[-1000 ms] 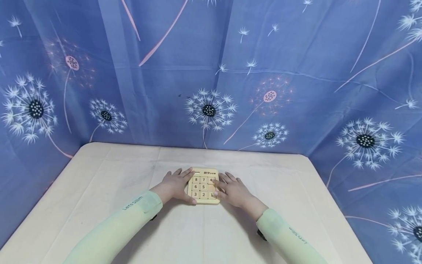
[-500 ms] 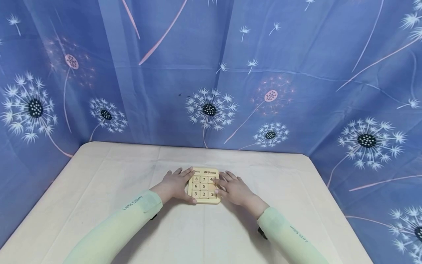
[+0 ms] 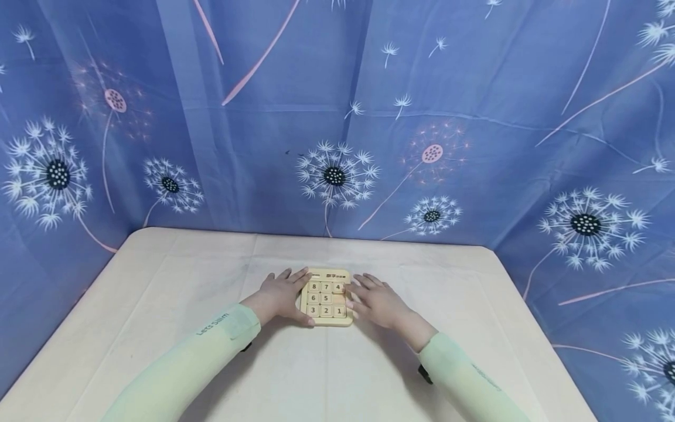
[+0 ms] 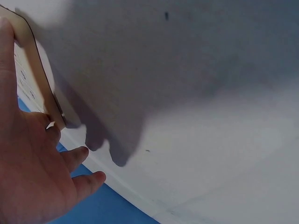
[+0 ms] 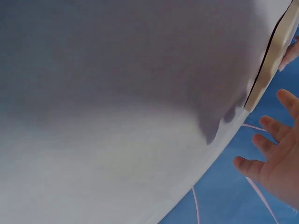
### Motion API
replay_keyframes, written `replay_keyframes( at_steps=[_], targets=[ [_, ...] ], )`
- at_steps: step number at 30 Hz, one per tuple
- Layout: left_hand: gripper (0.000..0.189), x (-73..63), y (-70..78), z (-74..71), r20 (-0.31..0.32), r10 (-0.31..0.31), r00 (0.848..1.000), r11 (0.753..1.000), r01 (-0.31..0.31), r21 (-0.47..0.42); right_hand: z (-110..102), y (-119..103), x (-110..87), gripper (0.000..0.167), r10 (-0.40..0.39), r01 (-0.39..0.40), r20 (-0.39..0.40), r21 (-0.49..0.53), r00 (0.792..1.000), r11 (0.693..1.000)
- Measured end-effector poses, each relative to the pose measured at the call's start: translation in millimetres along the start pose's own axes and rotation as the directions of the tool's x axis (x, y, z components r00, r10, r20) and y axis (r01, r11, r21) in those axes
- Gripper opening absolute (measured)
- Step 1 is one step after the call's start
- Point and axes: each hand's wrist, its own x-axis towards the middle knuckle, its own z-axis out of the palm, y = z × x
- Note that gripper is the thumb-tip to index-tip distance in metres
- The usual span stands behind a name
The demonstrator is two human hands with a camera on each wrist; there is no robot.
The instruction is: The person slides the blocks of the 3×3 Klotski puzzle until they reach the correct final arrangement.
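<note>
Pale yellow number board (image 3: 329, 322) lies flat on the cream tabletop (image 3: 184, 287), with a blue dandelion-print curtain (image 3: 253, 152) hanging beyond it toward twelve o'clock. Reading the board as a clock face, the 7 tile (image 3: 326, 287) sits at twelve, the 4 tile (image 3: 338, 287) at half past one, the 1 tile (image 3: 339, 311) at half past four and the 5 tile (image 3: 326, 298) in the centre. The vacant slot (image 3: 338, 298) is at three o'clock.

The left hand (image 3: 282, 298) steadies the board from nine o'clock, thumb near seven and index finger near eleven, holding that side between them; the other fingers splay out over the tabletop. The right hand (image 3: 382, 306) waits at three o'clock with fingers spread and loosely extended, gripping nothing. Its fingertips come up to the board's rim beside the 4 tile and the slot; whether any of them touches is hard to tell.

The step in hand looks like a pause between slides. The next move seems to call for one fingertip pressed lightly on a tile bordering the slot: the 4 pushed toward six o'clock, the 1 toward twelve, or the 5 toward three, while the left hand keeps the board from skidding.
</note>
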Motion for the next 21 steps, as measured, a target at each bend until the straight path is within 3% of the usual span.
replay_keyframes(
  at_steps=[9,21],
  targets=[
    [0.117,-1.4,0.1,0.1,-0.002,-0.007,1.0,1.0,0.007,-0.02,2,0,-17.2,0.05,-0.031,0.032,-0.029,0.008,0.999,0.999],
    [0.117,-0.1,-0.9,0.9,-0.007,-0.004,1.0,1.0,0.004,-0.011,6,-11,-31.7,0.051,-0.074,0.074,-0.013,0.006,0.997,0.997]
  ],
)
